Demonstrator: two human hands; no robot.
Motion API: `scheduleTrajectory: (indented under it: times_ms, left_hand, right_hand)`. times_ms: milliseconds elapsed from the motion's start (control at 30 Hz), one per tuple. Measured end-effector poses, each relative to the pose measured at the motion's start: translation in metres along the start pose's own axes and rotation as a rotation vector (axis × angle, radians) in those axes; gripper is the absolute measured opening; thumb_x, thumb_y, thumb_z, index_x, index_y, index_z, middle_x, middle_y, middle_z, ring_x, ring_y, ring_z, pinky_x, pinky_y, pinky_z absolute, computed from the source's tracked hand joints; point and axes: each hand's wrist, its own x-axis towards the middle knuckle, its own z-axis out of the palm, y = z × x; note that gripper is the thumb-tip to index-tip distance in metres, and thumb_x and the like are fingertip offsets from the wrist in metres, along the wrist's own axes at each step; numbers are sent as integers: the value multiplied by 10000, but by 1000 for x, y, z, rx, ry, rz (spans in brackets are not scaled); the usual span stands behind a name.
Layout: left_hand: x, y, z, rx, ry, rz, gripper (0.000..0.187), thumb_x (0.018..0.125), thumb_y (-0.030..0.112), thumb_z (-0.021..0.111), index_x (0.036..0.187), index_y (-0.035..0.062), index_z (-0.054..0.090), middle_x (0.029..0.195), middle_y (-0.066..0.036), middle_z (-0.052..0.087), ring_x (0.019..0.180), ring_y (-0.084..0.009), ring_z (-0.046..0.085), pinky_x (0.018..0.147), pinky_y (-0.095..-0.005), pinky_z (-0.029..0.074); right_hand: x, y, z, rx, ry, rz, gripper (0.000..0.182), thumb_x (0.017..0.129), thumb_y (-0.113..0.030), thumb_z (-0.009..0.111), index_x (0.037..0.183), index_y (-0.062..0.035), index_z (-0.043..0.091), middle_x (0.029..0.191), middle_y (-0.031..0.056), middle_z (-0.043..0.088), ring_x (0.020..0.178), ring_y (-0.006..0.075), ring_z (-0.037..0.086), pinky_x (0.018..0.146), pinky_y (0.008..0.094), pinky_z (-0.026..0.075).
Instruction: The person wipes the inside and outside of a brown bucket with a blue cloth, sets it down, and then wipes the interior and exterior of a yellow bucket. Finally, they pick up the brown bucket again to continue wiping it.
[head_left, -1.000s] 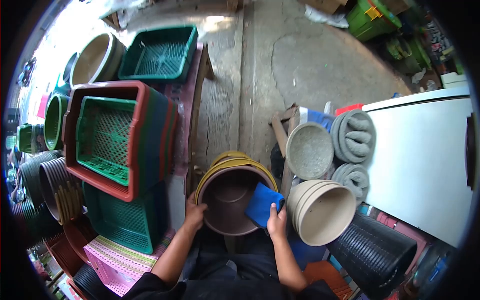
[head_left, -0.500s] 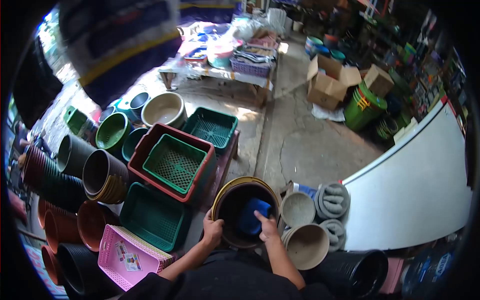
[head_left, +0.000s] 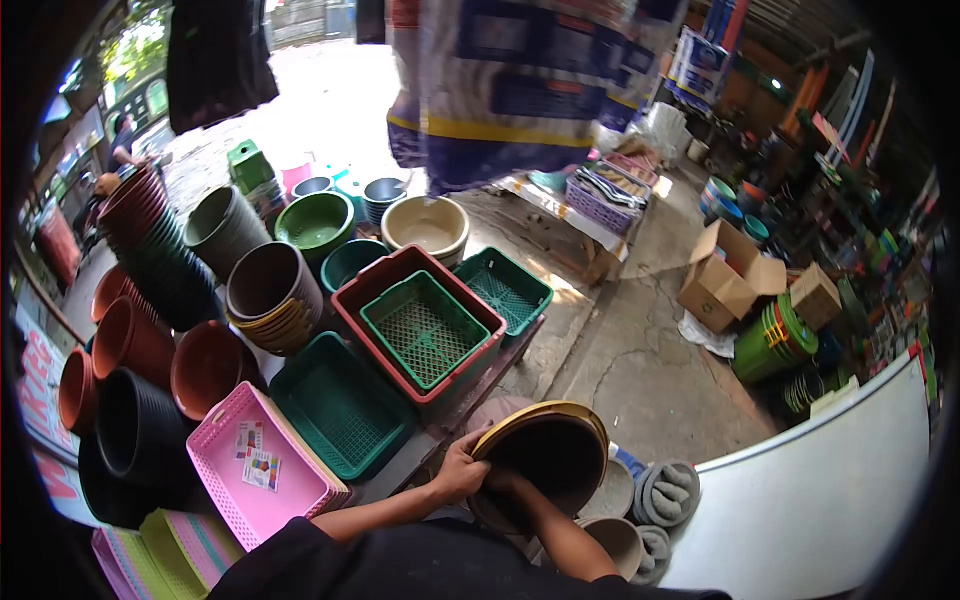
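A dark bucket [head_left: 560, 450] with a yellow rim is tilted in front of the body at the bottom centre. My left hand [head_left: 462, 468] is closed on its left edge. My right hand [head_left: 505, 482] reaches down inside the bucket; its fingers are hidden in the dark interior, and no blue cloth shows. Left of the bucket are a green basket [head_left: 340, 405] and a pink basket [head_left: 262, 480] with labels in it. Grey pots [head_left: 610, 490] stand just to its right.
Stacked pots [head_left: 275, 290] and a red crate [head_left: 415, 320] fill the left side. A white panel [head_left: 800, 490] curves along the right. Cardboard boxes [head_left: 725, 275] and a green bin [head_left: 775, 340] stand farther back. Printed sacks [head_left: 520, 90] hang at the top.
The view has turned left. The bucket is now tilted, and my right hand has gone deeper inside it. The blue cloth seen under that hand earlier is now out of sight.
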Motion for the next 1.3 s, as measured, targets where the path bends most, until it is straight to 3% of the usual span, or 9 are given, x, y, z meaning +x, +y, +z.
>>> scheduleTrajectory:
  times_ms: [100, 267, 367, 433, 633, 767, 1000, 1100, 1300]
  left_hand:
    - [-6, 9, -1, 0, 99, 76, 568, 681, -147, 458, 1227, -19, 551, 1144, -49, 615, 1084, -123, 558, 940, -240, 414]
    - [-15, -5, 2, -84, 151, -128, 616, 702, -129, 456, 1309, -37, 495, 1370, -114, 500, 1263, -133, 447, 1025, -228, 332]
    - [-15, 1, 9, -127, 137, -37, 662, 704, -136, 471, 1359, -38, 449, 1480, -129, 383, 1298, -135, 413, 1042, -223, 306]
    - [-12, 6, 12, -142, 141, 55, 628, 702, -147, 490, 1314, -5, 499, 1215, -36, 597, 1138, -111, 534, 974, -223, 378]
    - [-3, 11, -6, -170, 163, 173, 611, 689, -143, 503, 1283, 0, 526, 1185, -33, 610, 1119, -121, 548, 973, -238, 389]
    - [-8, 19, -35, -156, 217, 30, 539, 665, -132, 482, 1180, -9, 581, 1064, -34, 636, 1004, -128, 585, 909, -252, 437]
    - [-16, 14, -18, -200, 182, 24, 526, 672, -129, 482, 1175, -13, 579, 1068, -36, 636, 1012, -127, 583, 919, -244, 423]
    - [-9, 12, -29, -164, 170, 53, 520, 678, -123, 482, 1178, -17, 579, 1073, -35, 636, 1020, -126, 580, 925, -240, 413]
    - [-7, 19, -45, -60, 229, 28, 541, 671, -116, 478, 1195, -20, 576, 1082, -25, 630, 1033, -104, 562, 931, -223, 390]
  right_hand:
    - [-17, -1, -26, -911, -428, 197, 379, 895, -249, 491, 1199, -72, 634, 1233, 176, 606, 1171, 332, 569, 935, 433, 471]
    - [-41, -50, -66, -1100, -320, 474, 419, 898, -274, 496, 1259, -82, 591, 1260, 150, 597, 1169, 285, 580, 978, 459, 449]
    - [-16, -45, -71, -1045, -197, 347, 425, 900, -275, 496, 1269, -82, 582, 1268, 152, 591, 1174, 291, 576, 982, 465, 446]
    - [7, -52, -63, -867, -101, 182, 430, 900, -275, 496, 1276, -82, 576, 1274, 153, 586, 1177, 295, 574, 985, 468, 444]
    - [34, -48, -35, -633, -178, -153, 443, 903, -277, 495, 1296, -83, 557, 1290, 158, 574, 1186, 307, 566, 993, 479, 438]
    - [-18, -110, -67, -1145, -485, 295, 450, 896, -262, 498, 1303, -75, 545, 1309, 184, 550, 1198, 315, 552, 1000, 472, 434]
    - [-9, -81, -53, -623, -119, 164, 372, 868, -224, 556, 1199, -61, 601, 1203, 203, 609, 1148, 351, 566, 986, 418, 439]
    - [-8, -116, -53, -805, -336, 3, 370, 880, -277, 516, 1162, -65, 626, 1189, 202, 615, 1115, 329, 594, 947, 418, 471]
    - [-31, -176, -89, -822, -411, 201, 426, 840, -324, 579, 1172, -62, 624, 1151, 241, 623, 1056, 332, 622, 940, 399, 470]
